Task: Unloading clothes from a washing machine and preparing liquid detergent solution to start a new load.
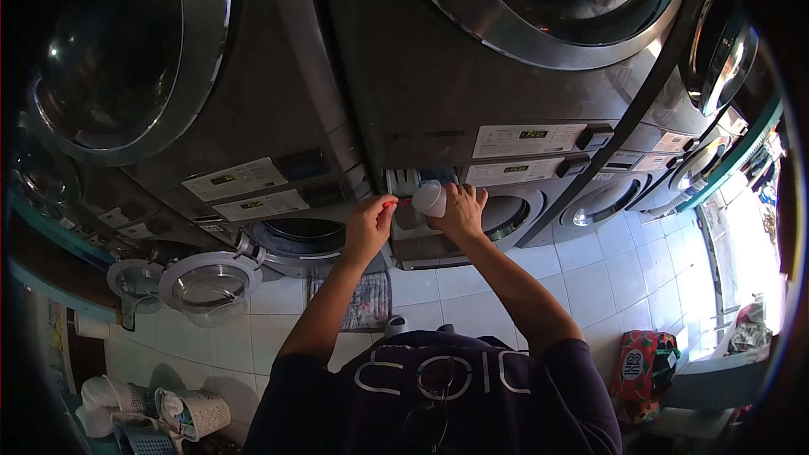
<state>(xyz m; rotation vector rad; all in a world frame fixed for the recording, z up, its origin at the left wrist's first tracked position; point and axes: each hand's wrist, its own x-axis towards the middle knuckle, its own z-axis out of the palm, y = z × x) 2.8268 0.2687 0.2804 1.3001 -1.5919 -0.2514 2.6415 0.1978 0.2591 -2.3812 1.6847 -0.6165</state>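
Observation:
My right hand [460, 212] is closed around a translucent plastic cup [430, 198], which is tilted over the pulled-out detergent drawer [404, 182] of a front-loading washing machine. To its left, my left hand [371, 227] pinches a small red object [397, 203] whose tip reaches towards the cup; its kind is hard to make out. Right of the drawer is a control panel [515, 170] with a lit display, and below it the washer's round door [510, 218] is partly covered by my right hand and wrist.
Stacked machines surround the drawer. Open round washer doors [210, 287] stick out at the left. A grey mat [359, 300] lies on the tiled floor. Laundry baskets [205, 416] stand at the lower left, a red patterned bag [641, 366] at the lower right.

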